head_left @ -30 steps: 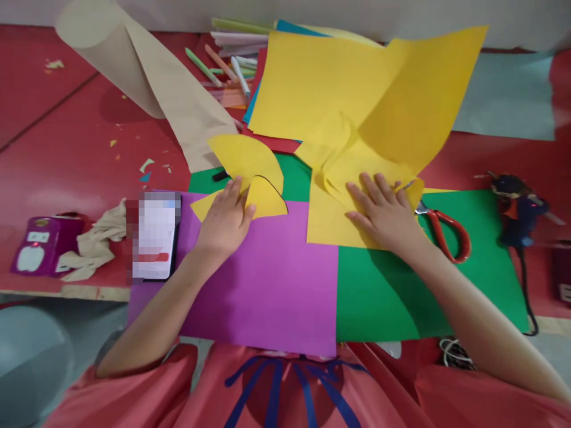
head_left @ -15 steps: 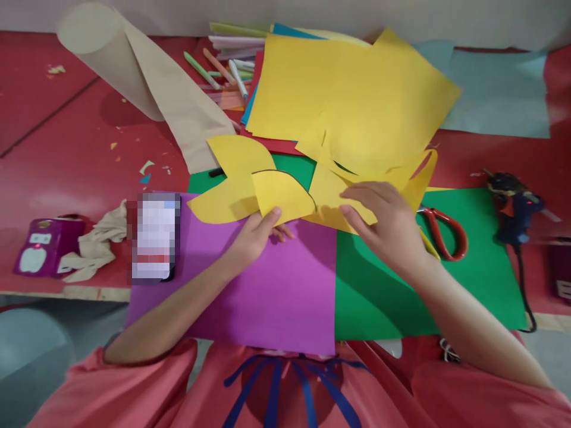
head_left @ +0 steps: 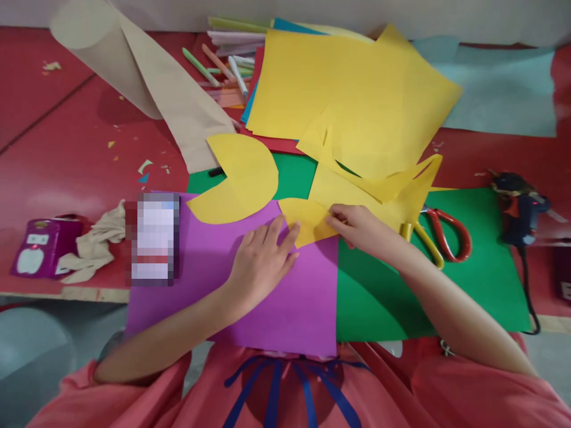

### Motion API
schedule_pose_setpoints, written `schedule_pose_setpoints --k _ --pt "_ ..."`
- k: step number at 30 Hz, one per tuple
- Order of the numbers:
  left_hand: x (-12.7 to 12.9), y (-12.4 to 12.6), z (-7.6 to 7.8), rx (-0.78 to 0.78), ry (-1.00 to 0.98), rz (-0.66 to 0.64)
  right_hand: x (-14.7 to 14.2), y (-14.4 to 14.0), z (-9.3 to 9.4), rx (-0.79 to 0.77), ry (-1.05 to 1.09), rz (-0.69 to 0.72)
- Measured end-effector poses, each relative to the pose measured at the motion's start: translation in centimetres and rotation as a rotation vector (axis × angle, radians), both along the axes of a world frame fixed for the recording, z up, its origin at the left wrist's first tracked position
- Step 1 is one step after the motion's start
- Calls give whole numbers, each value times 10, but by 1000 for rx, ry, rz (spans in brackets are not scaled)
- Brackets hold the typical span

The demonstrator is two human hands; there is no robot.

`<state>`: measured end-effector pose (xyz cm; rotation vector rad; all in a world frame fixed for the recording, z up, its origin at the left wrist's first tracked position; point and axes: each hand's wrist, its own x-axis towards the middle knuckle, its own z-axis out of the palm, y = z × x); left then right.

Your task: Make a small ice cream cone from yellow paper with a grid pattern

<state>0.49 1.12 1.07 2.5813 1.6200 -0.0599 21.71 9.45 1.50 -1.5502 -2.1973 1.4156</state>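
Compared with half a second earlier, the small yellow paper cut-out (head_left: pixel 307 221) has come down from its raised position to lie across the seam between the purple paper sheet (head_left: pixel 250 297) and the green paper sheet (head_left: pixel 401 297). The left hand (head_left: pixel 263 261) now rests flat, fingers spread, its fingertips on the cut-out's left edge; the right hand (head_left: pixel 361 229) pinches its right corner, just left of the red-handled scissors (head_left: pixel 441 235)

A roll of brown paper (head_left: pixel 134 71) lies at the far left of the red worktop (head_left: pixel 57 160), with markers (head_left: pixel 223 62) beside it. Red-handled scissors (head_left: pixel 441 232) and a glue gun (head_left: pixel 517 205) sit to the right. A crumpled cloth (head_left: pixel 96 244) rests near a purple box (head_left: pixel 38 246).
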Motion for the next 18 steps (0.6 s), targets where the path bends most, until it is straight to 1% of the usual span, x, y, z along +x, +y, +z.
schedule_pose_setpoints --k 2,5,8,10,11,13,15,17,18 --pt "1 -2 0 -13 -3 -47 0 2 1 103 -106 49" --pt "3 -6 -7 -41 -41 -91 -5 2 0 238 -286 90" --pt "3 -8 -14 -67 -60 -94 -8 -2 -1 370 -524 90" --pt "-2 -3 -15 -77 -102 -110 -8 -7 -3 473 -594 70" --pt "-8 3 -13 -81 -135 -110 -8 -10 -5 532 -575 71" --pt "-27 25 -6 -106 -215 -78 -5 -17 -11 650 -436 138" --pt "-52 56 4 -87 -220 68 -3 -22 -21 732 -246 251" --pt "-76 87 11 -12 -202 211 -1 -24 -32 762 -106 304" --pt "-86 99 13 19 -196 199 0 -24 -36 765 -67 300"
